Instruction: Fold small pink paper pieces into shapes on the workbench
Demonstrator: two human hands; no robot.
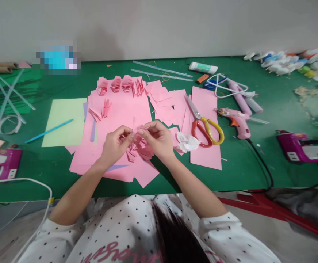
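Both hands meet above a stack of pink paper sheets (115, 113). My left hand (119, 142) pinches a small piece of pink paper (137, 130) between thumb and fingertips. On the same piece, my right hand (159, 140) closes from the other side; the fingers partly hide its shape. Directly below the hands lie several folded pink paper pieces (131, 156). More folded pieces (127, 83) stand in a row along the stack's far edge, and a few others (106, 108) rest left of centre.
Right of the stack lie scissors (206, 131) with red and yellow handles, crumpled white tissue (187, 141) and a pink glue gun (238, 122). A blue pencil (49, 130) crosses pale green paper (65, 109) at left. Clear glue sticks (161, 75) lie behind. Purple boxes (298, 146) sit at both sides.
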